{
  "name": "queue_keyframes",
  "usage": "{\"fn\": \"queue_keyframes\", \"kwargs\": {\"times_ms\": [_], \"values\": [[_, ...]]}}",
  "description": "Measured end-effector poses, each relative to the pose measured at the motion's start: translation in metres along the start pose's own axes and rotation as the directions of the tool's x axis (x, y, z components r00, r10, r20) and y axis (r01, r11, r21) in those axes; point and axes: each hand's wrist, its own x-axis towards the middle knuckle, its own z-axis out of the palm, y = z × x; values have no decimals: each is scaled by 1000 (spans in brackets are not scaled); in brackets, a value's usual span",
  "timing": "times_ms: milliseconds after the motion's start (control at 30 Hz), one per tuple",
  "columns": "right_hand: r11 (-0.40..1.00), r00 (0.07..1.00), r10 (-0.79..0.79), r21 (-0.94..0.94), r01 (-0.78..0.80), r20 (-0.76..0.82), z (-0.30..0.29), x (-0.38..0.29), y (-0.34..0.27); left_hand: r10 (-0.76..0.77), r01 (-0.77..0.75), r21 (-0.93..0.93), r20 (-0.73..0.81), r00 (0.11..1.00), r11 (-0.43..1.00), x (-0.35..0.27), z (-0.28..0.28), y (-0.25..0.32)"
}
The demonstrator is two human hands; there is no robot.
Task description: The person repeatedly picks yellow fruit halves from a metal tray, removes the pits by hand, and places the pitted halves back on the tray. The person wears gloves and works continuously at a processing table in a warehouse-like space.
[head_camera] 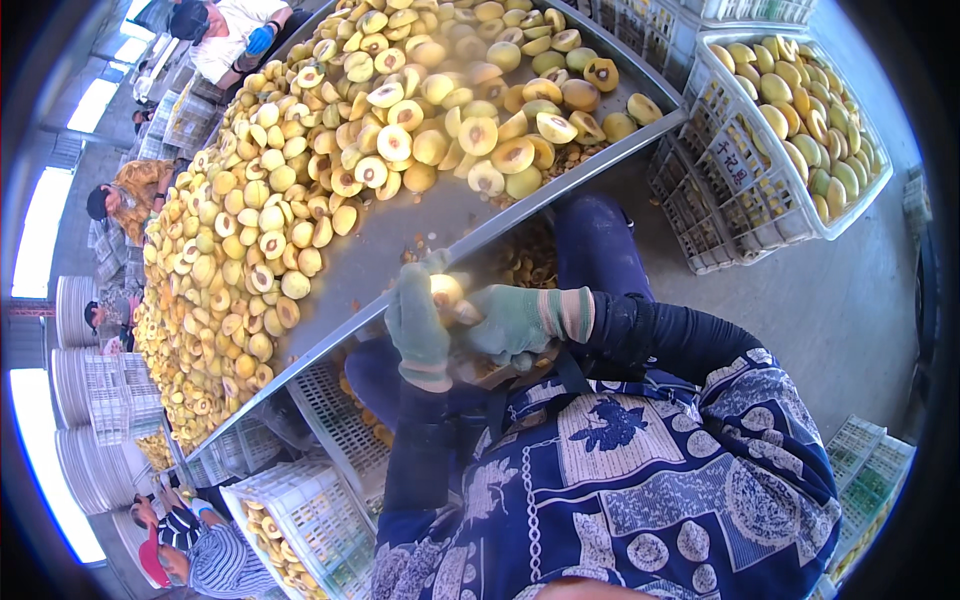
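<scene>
Just past the metal table's near edge, my left hand [418, 322], in a green knit glove, grips a cut yellow peach half [446, 290] with its pale flesh showing. My right hand [514, 321], gloved the same way, is curled against the fruit, thumb side towards it. The spot between thumb and fruit is blurred, so I cannot tell whether a small tool is held there. Before me, a large heap of yellow peach halves [255, 217] covers much of the metal table [375, 247], several showing brown hollows.
A white plastic crate [757, 180] full of peaches stands on the floor at right. Another crate [315, 517] with fruit is below left. The table's raised metal rim [525, 201] runs between me and the heap. Co-workers [135, 199] sit along the far side.
</scene>
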Motion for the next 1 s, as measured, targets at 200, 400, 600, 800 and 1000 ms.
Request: {"fn": "queue_keyframes", "kwargs": {"times_ms": [200, 400, 600, 800, 1000], "values": [[889, 972, -62, 455, -50, 228, 0, -7, 14, 11, -20, -64, -138, 990, 998, -4, 21, 0], [371, 750, -507, 893, -256, 426, 16, 13, 41, 9, -18, -59, -147, 989, 998, -11, 31, -2], [647, 900, -298, 761, -54, 317, 9, -10, 41, 459, -304, 494, -228, 859, 815, -2, -11, 2], [906, 996, 82, 418, -65, -24, -1, -5, 49, 247, 117, 986, -85, 965, -117, -21, -148, 60], [863, 986, 91, 505, -8, -140, -10, 9, 53, 120, -225, 967, 211, 970, 121, 55, -89, 44]]}}
